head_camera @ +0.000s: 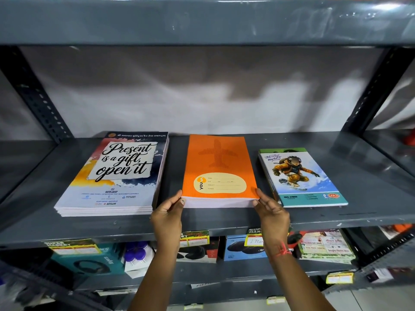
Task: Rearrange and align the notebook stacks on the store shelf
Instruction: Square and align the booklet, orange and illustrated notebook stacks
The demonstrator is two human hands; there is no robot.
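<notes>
Three notebook stacks lie on the grey metal shelf. The middle one is an orange stack with a plane pattern and a cream label. My left hand grips its near left corner, thumb on the cover. At the near right corner, my right hand holds it the same way. To the left sits a taller stack whose cover reads "Present is a gift, open it". A thin stack with a snowboarder cover lies to the right, turned slightly.
A slotted upright post rises at the left and another post at the right. An upper shelf hangs overhead. The lower shelf holds headphone boxes, with price tags on the edge.
</notes>
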